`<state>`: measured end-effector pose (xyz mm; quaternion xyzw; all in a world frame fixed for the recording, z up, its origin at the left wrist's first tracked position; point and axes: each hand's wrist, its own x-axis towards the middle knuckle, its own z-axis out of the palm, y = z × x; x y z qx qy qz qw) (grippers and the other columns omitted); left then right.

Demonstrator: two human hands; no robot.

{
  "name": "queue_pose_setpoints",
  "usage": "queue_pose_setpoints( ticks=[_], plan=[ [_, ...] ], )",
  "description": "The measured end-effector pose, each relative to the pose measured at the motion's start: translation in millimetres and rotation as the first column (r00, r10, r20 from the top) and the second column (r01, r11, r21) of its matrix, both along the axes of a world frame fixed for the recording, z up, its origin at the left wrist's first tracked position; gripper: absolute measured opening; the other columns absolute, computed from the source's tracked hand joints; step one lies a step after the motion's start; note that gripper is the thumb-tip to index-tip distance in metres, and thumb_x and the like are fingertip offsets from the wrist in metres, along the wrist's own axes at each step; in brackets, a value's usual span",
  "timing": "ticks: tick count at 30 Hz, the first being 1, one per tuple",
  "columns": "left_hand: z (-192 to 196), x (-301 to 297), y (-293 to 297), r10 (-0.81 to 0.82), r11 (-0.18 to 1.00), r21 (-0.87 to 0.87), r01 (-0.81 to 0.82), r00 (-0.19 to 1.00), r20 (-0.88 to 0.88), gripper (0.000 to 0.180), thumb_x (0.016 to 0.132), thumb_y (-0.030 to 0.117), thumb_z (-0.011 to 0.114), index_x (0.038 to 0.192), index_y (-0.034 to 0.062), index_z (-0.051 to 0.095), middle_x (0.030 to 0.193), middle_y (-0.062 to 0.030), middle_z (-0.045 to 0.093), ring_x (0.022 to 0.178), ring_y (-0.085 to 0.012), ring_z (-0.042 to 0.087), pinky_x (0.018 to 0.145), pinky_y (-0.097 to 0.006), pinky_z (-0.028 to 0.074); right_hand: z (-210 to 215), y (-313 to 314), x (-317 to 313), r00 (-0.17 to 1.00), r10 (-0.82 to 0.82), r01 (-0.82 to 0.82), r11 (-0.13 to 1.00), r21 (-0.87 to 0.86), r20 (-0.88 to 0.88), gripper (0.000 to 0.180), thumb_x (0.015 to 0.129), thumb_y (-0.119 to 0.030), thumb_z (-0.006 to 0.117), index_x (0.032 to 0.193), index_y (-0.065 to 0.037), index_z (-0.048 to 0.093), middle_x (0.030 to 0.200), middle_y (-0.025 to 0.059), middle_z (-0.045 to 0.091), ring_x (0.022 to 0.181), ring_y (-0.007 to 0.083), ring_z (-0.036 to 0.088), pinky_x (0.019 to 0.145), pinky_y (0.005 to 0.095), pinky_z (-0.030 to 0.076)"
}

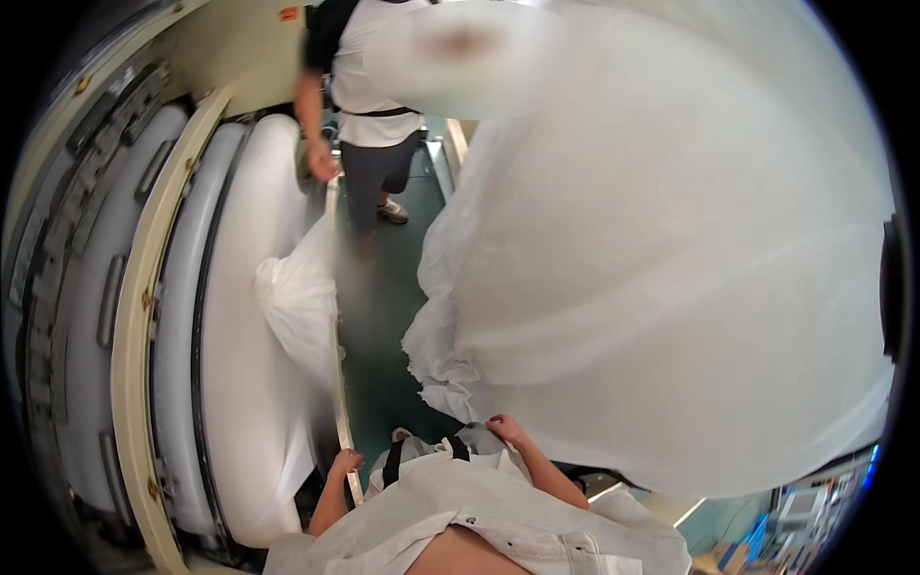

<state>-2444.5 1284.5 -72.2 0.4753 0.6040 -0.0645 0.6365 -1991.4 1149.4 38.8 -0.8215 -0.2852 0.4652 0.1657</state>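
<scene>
Low at the frame's bottom edge, the left hand (pixel 343 464) has its grip clenched on the thin pale metal rail (pixel 335 316) edging the white padded machine bed (pixel 251 287), while the right hand (pixel 506 429) grips the hem of the large billowing white fabric sheet (pixel 671 268) over the green floor (pixel 383 326), near another person's dark trousers (pixel 376 177).

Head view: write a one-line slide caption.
Right hand grips a billowing white sheet; left hand rests on a metal rail.

Light: bright, even, diffuse | Glare: white sheet (pixel 671 268) washed out, folds barely readable | Blur: sheet's upper edge smeared, floor left of it soft | Distortion: strong fisheye bend, black corners | Shadows: faint
</scene>
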Motion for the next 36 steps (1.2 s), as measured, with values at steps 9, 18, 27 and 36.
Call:
queue_pose_setpoints(
  ticks=[9, 18, 27, 36],
  plan=[
    [10.5, 60.2, 18.3, -0.166, 0.986, 0.087, 0.146, 0.932, 0.321, 0.028, 0.087, 0.031, 0.060, 0.084, 0.0030, 0.061, 0.065, -0.0015, 0.056, 0.055, -0.0112, 0.050, 0.049, -0.029, 0.039, -33.7, -161.6, 3.2, 0.494, -0.781, 0.753, 0.604, -0.260, -0.382, 0.030, 0.077, -0.036, 0.075, 0.084, -0.009, 0.066, 0.053, 0.0025, 0.048, 0.036, 0.0103, 0.035, 0.035, 0.0279, 0.024],
    [-35.1, 108.7, 23.3, -0.503, 0.825, 0.399, 0.402, 0.843, 0.190, 0.030, 0.090, 0.029, 0.060, 0.106, 0.0034, 0.060, 0.091, -0.0064, 0.069, 0.074, -0.0135, 0.065, 0.060, -0.027, 0.051, 87.0, -173.7, 45.8, 0.276, -0.907, 0.925, 0.161, 0.344, -0.318, 0.096, 0.073, -0.012, 0.081, 0.144, -0.010, 0.017, 0.137, 0.0140, 0.041, 0.116, 0.0275, 0.048, 0.096, 0.0404, 0.043],
    [62.3, 134.0, -7.8, -0.003, 0.985, 0.168, -0.031, 0.980, 0.199, 0.028, 0.084, 0.023, 0.062, 0.100, 0.0013, 0.062, 0.086, -0.0086, 0.069, 0.072, -0.0148, 0.067, 0.060, -0.029, 0.052, 9.8, -278.2, 112.8, 0.234, -0.920, 0.969, 0.193, 0.157, -0.315, 0.074, 0.067, -0.034, 0.084, 0.129, -0.019, 0.048, 0.126, 0.0024, 0.050, 0.109, 0.0229, 0.048, 0.080, 0.0407, 0.045],
    [31.9, 124.2, -177.2, -0.208, 0.936, 0.256, 0.242, 0.966, -0.151, 0.031, 0.082, 0.029, 0.063, 0.102, 0.0061, 0.066, 0.097, -0.0127, 0.070, 0.089, -0.0268, 0.067, 0.077, -0.037, 0.053, -29.5, -197.4, 97.5, 0.682, -0.654, 0.730, 0.629, 0.265, -0.326, 0.066, 0.083, -0.035, 0.073, 0.136, -0.006, 0.046, 0.129, 0.0067, 0.054, 0.114, 0.0217, 0.051, 0.098, 0.0346, 0.039]
  ],
)
